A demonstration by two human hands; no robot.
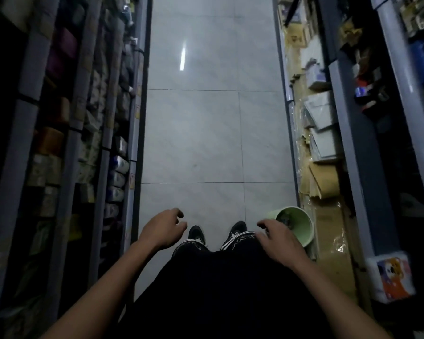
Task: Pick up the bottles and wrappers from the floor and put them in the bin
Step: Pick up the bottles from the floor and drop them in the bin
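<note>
A pale green bin (300, 222) stands on the floor by the right shelf, just beyond my right hand (278, 241); something dark and mixed lies inside it, too dim to name. My right hand hovers beside the bin's rim with loosely curled fingers and holds nothing. My left hand (163, 228) hangs over the floor at the left of my shoes, fingers relaxed, also without anything in it. No bottle or wrapper shows on the grey tiled floor (206, 133).
I stand in a narrow shop aisle. Stocked shelves (103, 143) line the left side, and shelves with paper and boxes (321, 143) line the right. A white pack with an orange picture (392, 277) sits low at the right. My black shoes (196, 234) point forward.
</note>
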